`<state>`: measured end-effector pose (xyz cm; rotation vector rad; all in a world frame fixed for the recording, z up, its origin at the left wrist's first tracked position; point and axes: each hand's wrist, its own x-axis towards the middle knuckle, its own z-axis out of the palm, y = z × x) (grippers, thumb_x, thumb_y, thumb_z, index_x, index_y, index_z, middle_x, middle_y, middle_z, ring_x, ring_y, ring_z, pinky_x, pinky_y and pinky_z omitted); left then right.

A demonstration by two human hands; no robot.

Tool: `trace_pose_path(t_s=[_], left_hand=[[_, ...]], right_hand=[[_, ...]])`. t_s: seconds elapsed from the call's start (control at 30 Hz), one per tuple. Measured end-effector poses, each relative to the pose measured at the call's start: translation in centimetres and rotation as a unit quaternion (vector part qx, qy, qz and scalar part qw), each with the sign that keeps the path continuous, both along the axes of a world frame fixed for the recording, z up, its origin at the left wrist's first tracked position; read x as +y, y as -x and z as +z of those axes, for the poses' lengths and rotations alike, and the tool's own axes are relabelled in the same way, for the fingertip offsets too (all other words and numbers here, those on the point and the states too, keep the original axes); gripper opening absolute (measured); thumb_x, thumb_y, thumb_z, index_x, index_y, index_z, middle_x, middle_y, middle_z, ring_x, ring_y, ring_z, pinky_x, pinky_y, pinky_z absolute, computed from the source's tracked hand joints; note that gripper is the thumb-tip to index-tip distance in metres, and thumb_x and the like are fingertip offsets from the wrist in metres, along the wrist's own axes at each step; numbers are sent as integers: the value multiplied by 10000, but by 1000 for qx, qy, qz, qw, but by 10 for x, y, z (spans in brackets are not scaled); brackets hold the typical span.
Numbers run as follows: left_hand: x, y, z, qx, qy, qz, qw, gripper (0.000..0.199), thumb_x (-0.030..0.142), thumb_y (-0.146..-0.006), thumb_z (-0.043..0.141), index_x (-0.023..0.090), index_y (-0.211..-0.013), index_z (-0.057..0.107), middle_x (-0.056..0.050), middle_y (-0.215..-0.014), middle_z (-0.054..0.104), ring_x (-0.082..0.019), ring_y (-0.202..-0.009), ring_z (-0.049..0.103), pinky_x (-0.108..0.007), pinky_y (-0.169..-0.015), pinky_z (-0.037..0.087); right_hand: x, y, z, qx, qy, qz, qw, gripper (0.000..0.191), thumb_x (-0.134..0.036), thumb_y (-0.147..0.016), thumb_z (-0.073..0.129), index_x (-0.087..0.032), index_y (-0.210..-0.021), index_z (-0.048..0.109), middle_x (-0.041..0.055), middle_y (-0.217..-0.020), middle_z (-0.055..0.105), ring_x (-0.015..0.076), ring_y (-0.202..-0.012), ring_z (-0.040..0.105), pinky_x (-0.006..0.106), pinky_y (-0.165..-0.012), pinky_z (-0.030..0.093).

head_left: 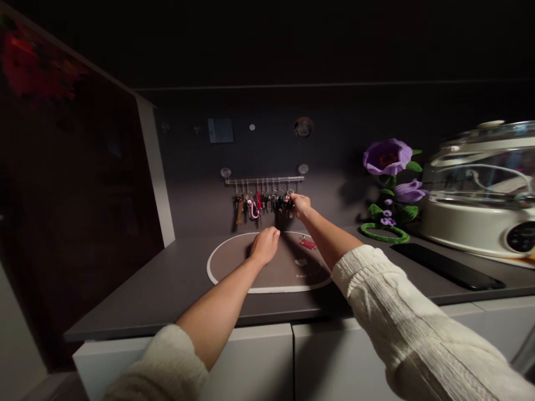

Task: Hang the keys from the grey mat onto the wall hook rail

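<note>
A clear hook rack is fixed to the dark back wall by two suction cups. Bunches of keys hang along it, with a brown strap, a pink hook-shaped charm and a red tag among them. At the rack's right end my right hand pinches a key ring. My left hand is closed above the oval brown mat; anything inside it is hidden. A red tag with a ring lies on the mat's right side.
Purple flowers with a green ring base stand to the right. Beside them is a cream appliance with a clear dome. A black phone-like slab lies on the dark counter. A tall side panel edges the left.
</note>
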<state>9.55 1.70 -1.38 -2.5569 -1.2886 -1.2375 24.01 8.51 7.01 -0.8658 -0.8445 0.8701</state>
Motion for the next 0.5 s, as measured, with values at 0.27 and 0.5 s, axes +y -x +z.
trace_pose_path(t_s=[0.27,0.5], left_hand=[[-1,1,1,5,3,-5,1000,282,265,-872,304,177,-777,555,-58,-801,620,-160,-776,552,-270,-693,383],[-4,0,2,11,4,-23,1000,270,268,-869,314,178,-800,560,-53,-803,614,-155,-793,545,-267,-716,384]], right_hand=[[12,-15,-12,-93,-2,-59,994,66,-147,-702,555,-144,-644,525,-38,-468,486,48,-405,393,153,-403,336],[0,-25,-19,-133,3,-53,990,165,-169,-665,625,-136,-814,562,-2,-602,560,69,-523,482,182,-529,410]])
